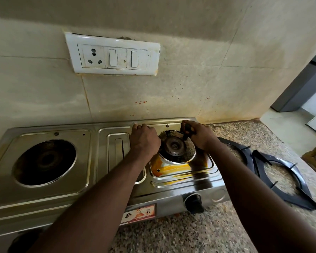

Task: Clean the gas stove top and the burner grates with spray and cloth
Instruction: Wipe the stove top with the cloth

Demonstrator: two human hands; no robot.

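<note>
A: Where is your left hand?

B: Centre of the frame, fingers curled, resting on the stainless steel two-burner gas stove. Whether it grips anything, I cannot tell.

A: And your right hand?

B: Just right of it, closed round a small dark object at the far edge of the right round burner. Orange stains lie below.

A: The grates?

B: Two black metal burner grates lie off the stove, right of the frame, on the speckled granite counter.
</note>
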